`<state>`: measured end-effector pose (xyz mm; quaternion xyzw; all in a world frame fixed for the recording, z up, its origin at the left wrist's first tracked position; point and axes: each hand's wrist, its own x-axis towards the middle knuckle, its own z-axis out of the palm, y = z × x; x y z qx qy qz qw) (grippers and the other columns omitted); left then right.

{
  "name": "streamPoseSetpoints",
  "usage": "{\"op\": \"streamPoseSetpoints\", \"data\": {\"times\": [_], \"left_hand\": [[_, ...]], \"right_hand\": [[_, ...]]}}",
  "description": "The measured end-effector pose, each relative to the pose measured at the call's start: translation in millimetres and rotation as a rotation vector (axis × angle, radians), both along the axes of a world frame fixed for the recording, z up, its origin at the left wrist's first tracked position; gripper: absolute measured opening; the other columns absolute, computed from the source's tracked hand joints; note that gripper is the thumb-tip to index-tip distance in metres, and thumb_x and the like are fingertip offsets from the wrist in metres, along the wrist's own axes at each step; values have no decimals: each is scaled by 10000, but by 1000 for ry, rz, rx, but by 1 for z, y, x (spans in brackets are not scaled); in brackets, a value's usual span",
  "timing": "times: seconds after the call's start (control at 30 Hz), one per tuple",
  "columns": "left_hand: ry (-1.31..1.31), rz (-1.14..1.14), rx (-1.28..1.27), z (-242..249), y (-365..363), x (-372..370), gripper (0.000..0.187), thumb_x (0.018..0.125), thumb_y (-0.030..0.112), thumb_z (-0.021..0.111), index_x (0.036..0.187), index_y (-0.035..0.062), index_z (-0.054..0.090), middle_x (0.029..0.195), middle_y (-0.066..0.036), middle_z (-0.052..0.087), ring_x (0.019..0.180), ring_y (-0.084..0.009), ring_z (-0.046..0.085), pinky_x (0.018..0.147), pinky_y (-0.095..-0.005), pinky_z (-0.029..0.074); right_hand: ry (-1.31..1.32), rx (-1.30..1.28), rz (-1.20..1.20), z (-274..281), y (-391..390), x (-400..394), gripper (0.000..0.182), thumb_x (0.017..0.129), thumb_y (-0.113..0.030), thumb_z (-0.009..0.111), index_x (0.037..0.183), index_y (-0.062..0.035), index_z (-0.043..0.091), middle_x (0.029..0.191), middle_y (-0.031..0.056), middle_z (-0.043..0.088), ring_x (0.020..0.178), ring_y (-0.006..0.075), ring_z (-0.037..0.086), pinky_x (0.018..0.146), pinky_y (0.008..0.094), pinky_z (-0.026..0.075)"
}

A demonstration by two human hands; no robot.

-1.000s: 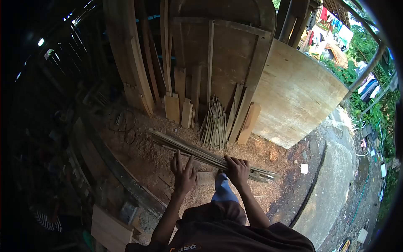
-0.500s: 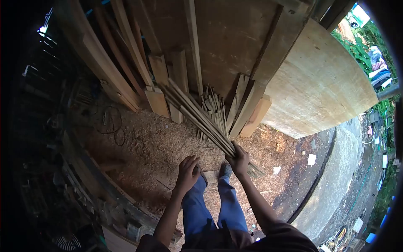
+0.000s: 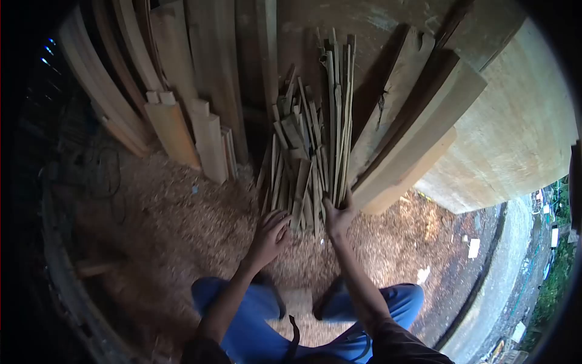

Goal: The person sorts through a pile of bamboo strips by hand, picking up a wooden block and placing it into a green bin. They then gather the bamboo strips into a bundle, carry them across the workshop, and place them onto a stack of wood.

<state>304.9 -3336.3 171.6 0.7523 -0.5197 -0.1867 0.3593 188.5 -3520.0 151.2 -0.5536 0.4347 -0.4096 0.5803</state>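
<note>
Curled around the bottom of some long, thin sticks, my right hand holds them upright beside a messy pile of short wood strips. Its strips look rough, flat and brownish gray. With fingers bent, my left hand is by the pile's low end.

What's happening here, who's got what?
A crouching person's right hand grips the lower end of a bundle of thin wood strips, held upright beside a pile of shorter strips. The left hand is near the pile's foot; whether it touches is unclear. Boards lean behind, over shavings.
</note>
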Motion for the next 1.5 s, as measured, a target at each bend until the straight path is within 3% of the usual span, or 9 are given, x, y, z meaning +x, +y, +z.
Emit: {"op": "streamPoseSetpoints", "data": {"times": [0.1,0.13,0.27,0.4,0.5,0.67,1.07,1.2,1.5], "left_hand": [[-142,13,-19,-67,-28,14,491,932,87,676,1409,57,564,1424,-153,558,1402,-330,453,1155,-465,387],[-190,-24,-38,-59,-40,13,504,934,97,677,1421,58,553,1437,-150,548,1406,-332,450,1162,-468,382],[-288,-55,-37,-58,-67,14,533,955,144,670,1463,77,519,1499,-150,493,1432,-334,424,1184,-489,361],[43,-86,57,-82,-63,8,558,1014,221,632,1529,108,447,1609,-157,362,1512,-347,328,1206,-507,355],[-42,-100,119,-117,-55,19,564,1035,250,608,1551,125,418,1663,-149,267,1536,-363,279,1214,-509,353],[-113,-96,158,-118,-49,22,586,1006,216,623,1552,127,429,1631,-158,333,1442,-388,418,1170,-492,409],[38,-195,170,-118,-61,7,474,997,148,629,1452,66,526,1417,-184,589,1275,-366,599,1055,-440,512],[32,-201,123,-114,-66,0,546,985,121,634,1503,74,467,1507,-184,520,1359,-364,541,1108,-438,488],[-42,-233,99,-112,-70,-5,566,996,136,628,1530,98,445,1543,-188,479,1409,-364,491,1139,-449,461]], "right_hand": [[138,-230,-29,-75,-8,16,632,831,-25,761,1422,11,538,1256,173,655,1181,263,626,1037,378,473],[209,-342,14,-114,-14,17,726,861,-132,760,1492,16,433,1367,244,550,1306,394,518,1106,457,407],[649,-585,177,-143,1,-9,951,905,-249,728,1602,18,139,1564,346,223,1413,560,281,1172,565,286],[798,-524,505,-142,-1,-73,897,938,-267,702,1602,12,166,1543,338,291,1410,538,334,1154,561,345],[661,-549,678,-143,-24,-91,881,936,-268,706,1591,15,189,1489,326,379,1359,514,416,1117,529,400],[779,-393,382,-146,-2,-58,737,904,-285,744,1469,-20,352,1316,294,493,1122,508,582,870,556,535],[586,-321,329,-115,-37,-48,349,897,-117,704,1194,33,599,1031,247,655,887,459,677,774,520,551],[363,-481,346,-77,-54,-58,334,969,6,618,1301,38,599,952,191,618,791,320,670,700,407,532],[331,-712,140,-20,-66,-81,377,1012,-4,572,1389,15,571,1068,157,615,908,278,642,789,361,536]]}}
